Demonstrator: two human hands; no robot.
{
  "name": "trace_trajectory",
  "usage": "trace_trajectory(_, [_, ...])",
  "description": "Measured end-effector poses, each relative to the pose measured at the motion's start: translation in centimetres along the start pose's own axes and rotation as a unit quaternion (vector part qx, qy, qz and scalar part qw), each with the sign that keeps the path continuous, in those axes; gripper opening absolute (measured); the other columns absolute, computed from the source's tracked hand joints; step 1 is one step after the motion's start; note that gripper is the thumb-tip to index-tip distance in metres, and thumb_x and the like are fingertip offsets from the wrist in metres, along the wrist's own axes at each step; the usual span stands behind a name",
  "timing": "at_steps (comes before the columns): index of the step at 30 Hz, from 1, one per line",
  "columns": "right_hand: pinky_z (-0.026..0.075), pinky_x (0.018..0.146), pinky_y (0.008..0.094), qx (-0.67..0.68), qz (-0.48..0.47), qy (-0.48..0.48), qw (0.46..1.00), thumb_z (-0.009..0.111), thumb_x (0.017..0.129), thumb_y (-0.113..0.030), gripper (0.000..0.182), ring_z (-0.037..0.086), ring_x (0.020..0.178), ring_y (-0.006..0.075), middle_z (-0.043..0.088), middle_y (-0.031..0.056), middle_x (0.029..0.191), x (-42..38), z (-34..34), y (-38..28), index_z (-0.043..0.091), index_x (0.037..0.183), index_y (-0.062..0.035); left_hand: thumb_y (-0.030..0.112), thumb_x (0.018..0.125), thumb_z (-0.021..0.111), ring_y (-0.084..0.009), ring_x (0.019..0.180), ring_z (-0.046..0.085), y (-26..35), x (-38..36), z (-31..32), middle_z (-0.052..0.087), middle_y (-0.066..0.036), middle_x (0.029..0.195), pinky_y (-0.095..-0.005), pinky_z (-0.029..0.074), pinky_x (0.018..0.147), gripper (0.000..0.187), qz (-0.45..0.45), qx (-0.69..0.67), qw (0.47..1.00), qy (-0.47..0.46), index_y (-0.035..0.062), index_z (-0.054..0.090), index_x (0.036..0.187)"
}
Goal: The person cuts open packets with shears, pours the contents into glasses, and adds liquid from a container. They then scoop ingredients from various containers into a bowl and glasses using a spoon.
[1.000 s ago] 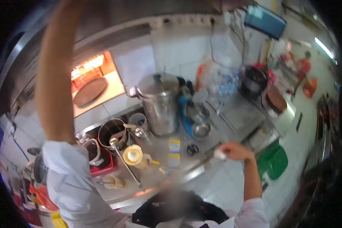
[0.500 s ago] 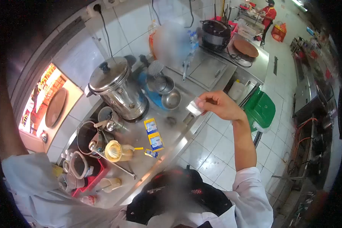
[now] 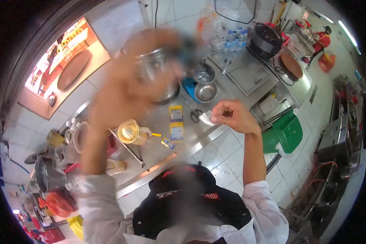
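Observation:
My right hand (image 3: 234, 116) pinches a small white packet (image 3: 207, 118) over the counter's front edge. Beside the packet, black-handled scissors (image 3: 196, 115) lie on the steel counter (image 3: 154, 118). My left hand (image 3: 138, 73) is raised in front of the large steel pot (image 3: 152, 67), smeared by motion. A dark blur lies by its fingertips, and whether the hand holds anything cannot be made out. Two joined blue-and-yellow sachets (image 3: 176, 124) and a smaller sachet (image 3: 168, 143) lie mid-counter, near a yellow citrus juicer (image 3: 129, 131).
Metal bowls (image 3: 205, 92) stand behind the scissors, with bottles (image 3: 235, 40) and a black cooker (image 3: 266, 39) farther back. A green bin (image 3: 286, 132) is on the floor at right. A person in red (image 3: 323, 40) stands far off. Jugs (image 3: 69, 154) crowd the left.
My left hand has come into view from the left, across the pot. The view has shifted left, showing more of that side. My right hand still holds the white packet, now near the scissors.

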State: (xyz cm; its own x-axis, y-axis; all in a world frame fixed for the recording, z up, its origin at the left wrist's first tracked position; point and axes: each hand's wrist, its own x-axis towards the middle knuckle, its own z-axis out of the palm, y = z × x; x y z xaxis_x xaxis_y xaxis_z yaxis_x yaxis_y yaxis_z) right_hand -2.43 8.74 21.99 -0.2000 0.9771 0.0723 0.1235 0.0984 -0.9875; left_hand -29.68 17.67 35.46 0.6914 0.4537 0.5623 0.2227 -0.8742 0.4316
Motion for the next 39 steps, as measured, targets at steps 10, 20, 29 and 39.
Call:
trace_trajectory(10, [0.054,0.070,0.0234,0.133,0.030,-0.064,0.989,0.073,0.085,0.001,0.015,0.066,0.076,0.0085,0.069,0.0025,0.082,2.0,7.8,5.5,0.062,0.096,-0.0015,0.015,0.092,0.068,-0.0106,0.096,0.060,-4.0,-17.9,16.0,0.063,-0.005,0.110,-0.0278,0.051,0.082,0.030,-0.399,-0.473,0.784,0.041,-0.0002,0.060,0.117])
trace_trajectory(20, [0.055,0.084,0.0283,0.195,0.104,-0.193,0.956,0.073,0.086,-0.003,0.029,0.067,0.092,0.0137,0.069,0.0047,0.098,4.5,16.8,10.0,0.061,0.112,0.0010,0.011,0.095,0.062,-0.0122,0.079,0.062,-2.7,-28.3,14.1,0.064,-0.007,0.096,-0.0278,0.052,0.072,0.020,-0.489,-0.447,0.667,0.342,-0.0002,0.059,0.111])
trace_trajectory(29, [0.055,0.077,0.0272,-0.002,0.108,-0.353,0.929,0.071,0.089,-0.012,0.027,0.068,0.086,0.0122,0.070,0.0071,0.097,6.1,23.4,12.4,0.063,0.112,-0.0004,0.011,0.092,0.067,-0.0126,0.069,0.063,-1.8,-37.9,5.3,0.066,-0.008,0.083,-0.0257,0.051,0.059,0.026,-0.623,-0.089,0.669,0.395,-0.0022,0.057,0.113])
trace_trajectory(39, [0.052,0.082,0.0394,-0.185,-0.325,-0.169,0.912,0.071,0.078,-0.014,0.024,0.066,0.086,0.0308,0.067,0.0126,0.097,10.2,41.6,9.2,0.067,0.100,-0.0058,0.010,0.089,0.066,-0.0181,0.065,0.065,-8.3,-43.9,-0.5,0.062,-0.015,0.095,-0.0300,0.057,0.055,0.032,-0.674,-0.169,0.634,0.340,-0.0067,0.054,0.113])
